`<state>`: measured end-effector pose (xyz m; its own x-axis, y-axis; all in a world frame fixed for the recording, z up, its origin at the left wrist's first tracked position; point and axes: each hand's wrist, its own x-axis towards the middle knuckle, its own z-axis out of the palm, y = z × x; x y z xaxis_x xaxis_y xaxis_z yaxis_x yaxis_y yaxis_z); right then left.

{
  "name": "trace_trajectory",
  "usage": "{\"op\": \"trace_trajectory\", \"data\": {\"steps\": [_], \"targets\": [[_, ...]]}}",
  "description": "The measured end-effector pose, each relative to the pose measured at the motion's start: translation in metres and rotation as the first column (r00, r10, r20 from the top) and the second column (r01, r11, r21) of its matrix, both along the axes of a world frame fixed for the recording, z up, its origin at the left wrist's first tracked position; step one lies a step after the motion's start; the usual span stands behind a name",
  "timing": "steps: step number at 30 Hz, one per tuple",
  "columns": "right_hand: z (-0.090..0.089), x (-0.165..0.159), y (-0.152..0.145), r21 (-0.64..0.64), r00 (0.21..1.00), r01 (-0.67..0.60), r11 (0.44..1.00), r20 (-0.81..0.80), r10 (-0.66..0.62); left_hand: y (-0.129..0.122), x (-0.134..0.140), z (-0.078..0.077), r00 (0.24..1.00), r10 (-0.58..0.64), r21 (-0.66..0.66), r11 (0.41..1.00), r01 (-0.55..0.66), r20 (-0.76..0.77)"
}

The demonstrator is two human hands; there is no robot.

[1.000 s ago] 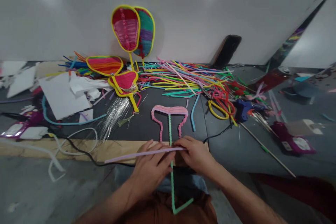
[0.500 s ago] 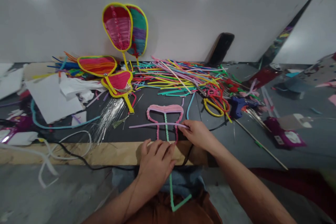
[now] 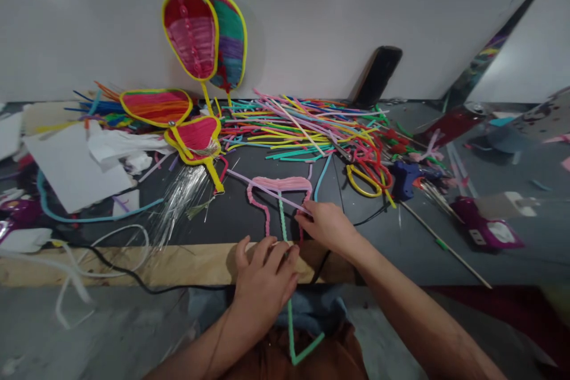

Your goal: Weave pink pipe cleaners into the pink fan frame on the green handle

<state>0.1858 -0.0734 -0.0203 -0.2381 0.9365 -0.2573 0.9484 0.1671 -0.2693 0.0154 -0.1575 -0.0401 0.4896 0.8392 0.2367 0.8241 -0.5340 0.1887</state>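
Observation:
A pink pipe-cleaner frame (image 3: 268,217) lies at the table's front edge, its top filled with rows of pink stems. Down its middle runs a twisted green stem (image 3: 290,326), which hangs past the edge and bends sideways at its end. My left hand (image 3: 265,273) lies flat, fingers spread, over the lower part of the frame and the green stem. In my right hand (image 3: 327,225), thumb and fingers pinch one end of a lilac pipe cleaner (image 3: 262,188). That stem slants up and left across the frame's top.
Behind lies a heap of coloured pipe cleaners (image 3: 285,124). Finished yellow-rimmed pieces (image 3: 191,35) stand at the wall, others lie left. Yellow-handled scissors (image 3: 363,181), a blue glue gun (image 3: 405,178), a phone (image 3: 378,77) and a wooden stick (image 3: 445,243) are right. A black cable (image 3: 146,288) crosses the front edge.
The lilac pipe cleaner has turned from nearly level to a slant, its free end swinging up and away. My right hand has shifted slightly left; my left hand stays on the frame.

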Motion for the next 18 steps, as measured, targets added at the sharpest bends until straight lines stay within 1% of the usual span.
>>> {"op": "trace_trajectory", "data": {"steps": [3, 9, 12, 18], "targets": [[0.0, 0.0, 0.001, -0.001, 1.0, -0.011, 1.0, -0.003, 0.011, 0.004, -0.003, 0.001, 1.0, -0.025, -0.023, 0.999, 0.025, -0.002], [0.003, 0.0, -0.002, -0.004, 1.0, 0.003, 1.0, -0.022, -0.003, 0.01, -0.008, 0.002, 0.996, -0.084, -0.016, 0.996, 0.084, -0.038], [0.008, 0.0, -0.01, -0.029, 1.0, 0.005, 1.0, -0.02, -0.005, 0.014, -0.01, 0.004, 0.992, -0.112, 0.003, 0.994, 0.112, -0.06], [0.012, -0.004, -0.03, -0.07, 0.997, 0.016, 0.997, 0.071, -0.01, 0.02, -0.015, 0.008, 0.983, -0.168, -0.022, 0.986, 0.166, -0.068]]}}
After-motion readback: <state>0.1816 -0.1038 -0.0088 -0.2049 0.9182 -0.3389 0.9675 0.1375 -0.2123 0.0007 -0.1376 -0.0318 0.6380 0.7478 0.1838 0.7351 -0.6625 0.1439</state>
